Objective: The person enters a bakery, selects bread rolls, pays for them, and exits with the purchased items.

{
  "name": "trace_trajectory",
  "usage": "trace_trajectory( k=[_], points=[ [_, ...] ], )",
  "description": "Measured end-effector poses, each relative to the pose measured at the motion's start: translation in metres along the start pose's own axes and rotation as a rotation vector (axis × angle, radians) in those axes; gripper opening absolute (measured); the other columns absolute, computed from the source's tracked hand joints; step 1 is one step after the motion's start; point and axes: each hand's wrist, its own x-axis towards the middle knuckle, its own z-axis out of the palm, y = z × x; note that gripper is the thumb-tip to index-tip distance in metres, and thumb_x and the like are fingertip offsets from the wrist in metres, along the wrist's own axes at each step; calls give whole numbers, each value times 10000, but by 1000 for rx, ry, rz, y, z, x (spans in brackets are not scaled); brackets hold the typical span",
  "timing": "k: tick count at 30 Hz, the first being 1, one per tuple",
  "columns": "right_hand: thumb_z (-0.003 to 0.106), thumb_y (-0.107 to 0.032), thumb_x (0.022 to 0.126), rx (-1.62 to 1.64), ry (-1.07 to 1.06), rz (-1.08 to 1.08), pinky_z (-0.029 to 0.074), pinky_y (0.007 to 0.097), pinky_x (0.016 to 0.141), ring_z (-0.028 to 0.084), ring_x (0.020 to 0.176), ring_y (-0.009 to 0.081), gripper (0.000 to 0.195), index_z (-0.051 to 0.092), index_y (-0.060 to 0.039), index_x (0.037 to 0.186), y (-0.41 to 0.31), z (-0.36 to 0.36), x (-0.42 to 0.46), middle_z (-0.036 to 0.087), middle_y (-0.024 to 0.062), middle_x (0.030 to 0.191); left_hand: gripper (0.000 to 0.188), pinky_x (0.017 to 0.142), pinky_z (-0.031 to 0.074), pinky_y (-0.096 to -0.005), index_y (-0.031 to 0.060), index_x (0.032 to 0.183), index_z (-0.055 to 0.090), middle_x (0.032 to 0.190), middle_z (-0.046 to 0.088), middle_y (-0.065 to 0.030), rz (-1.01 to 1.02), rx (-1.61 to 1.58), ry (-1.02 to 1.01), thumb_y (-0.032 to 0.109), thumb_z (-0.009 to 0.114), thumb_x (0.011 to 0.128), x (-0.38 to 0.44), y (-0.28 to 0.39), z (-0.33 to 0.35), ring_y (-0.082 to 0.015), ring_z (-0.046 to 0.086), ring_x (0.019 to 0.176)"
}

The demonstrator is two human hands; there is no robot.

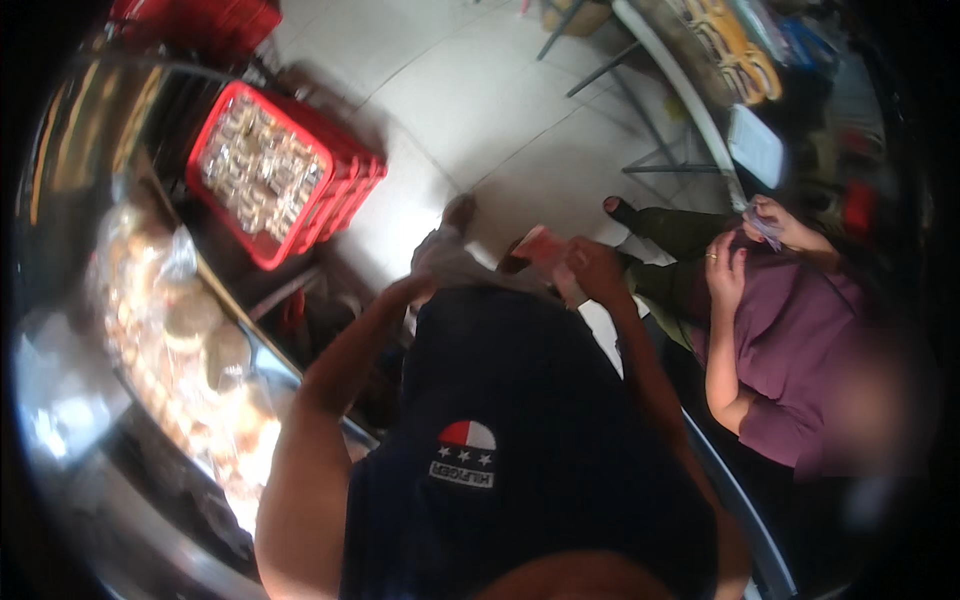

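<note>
My right hand [592, 266] is closed on a pinkish-red paper slip [541, 246], which looks like a banknote, in front of my lap. A paler piece hangs just under it. At the left side of my lap is my left hand [421, 286], blurred and partly hidden against the light grey cloth of my trousers; its fingers cannot be made out. I wear a dark sleeveless top [480, 375] with a red and white emblem.
Stacked red plastic crates [360, 184], filled with small wrapped items, stand at the left. Below them a counter holds bagged goods [191, 319]. On the right, a person in a purple shirt [795, 330] holds a purplish paper. A table edge [694, 97] and metal legs lie beyond.
</note>
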Motion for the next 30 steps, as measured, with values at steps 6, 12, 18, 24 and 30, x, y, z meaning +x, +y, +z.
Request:
trace_trajectory(
  k=[6,12,18,24,30],
  points=[
    [609,-225,907,118,-8,133,496,473,751,639,887,436,227,633,-17,995,-11,-1,-6,650,235,911,358,863,553,-356,52,1283,594,1136,640,-176,-73,-931,73,282,521,1019,-67,13,-59,-242,643,996],
    [606,-234,917,226,-67,140,470,377,663,592,676,272,227,611,-8,935,-2,-3,-3,591,182,754,405,1003,528,-470,35,1365,525,1297,590,-123,269,-1844,241,219,566,1006,-98,44,-118,-257,601,1168],
    [619,-178,909,359,-9,5,404,325,579,441,647,106,200,567,7,852,-33,-35,17,481,88,655,449,987,532,-398,24,1410,481,1242,622,-130,542,-1615,524,207,566,1008,-97,97,-167,-231,605,1152],
    [652,-48,850,374,7,-184,451,287,648,548,679,138,82,638,22,890,-106,-92,14,603,83,740,453,977,519,-351,-1,1403,475,1259,629,-157,597,-1258,648,200,571,1008,-97,126,-202,-222,647,1094],
    [663,31,770,299,100,-556,508,355,767,642,859,267,200,691,-4,965,-152,-120,21,623,168,1145,382,1017,482,-327,19,1394,511,1286,626,-104,710,-1094,655,135,515,1030,-93,150,-210,-189,583,1183]
  ],
)
